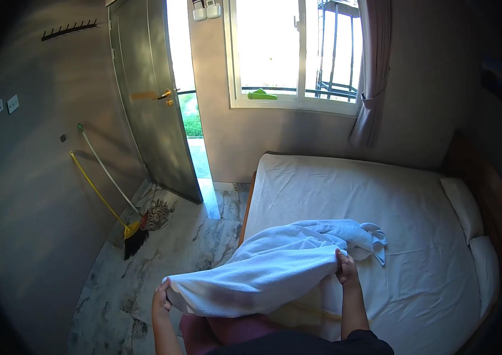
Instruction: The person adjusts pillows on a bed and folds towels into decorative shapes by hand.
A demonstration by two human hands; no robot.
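Observation:
A white towel (245,284) stretches between my two hands in front of my body. My left hand (161,297) is closed on its left corner, out over the floor. At its right corner, my right hand (346,269) grips the cloth above the bed. The far part of the towel lies bunched on the white bed sheet (405,201), with a twisted end toward the right. Part of my lap and the near bed edge are hidden beneath the cloth.
Two white pillows (464,207) rest against the wooden headboard (482,171). A yellow-handled broom (134,234) and a mop (155,216) lean on the left wall. Behind them the dark door (150,100) stands ajar, beside a window (295,53) with a tied curtain (374,77).

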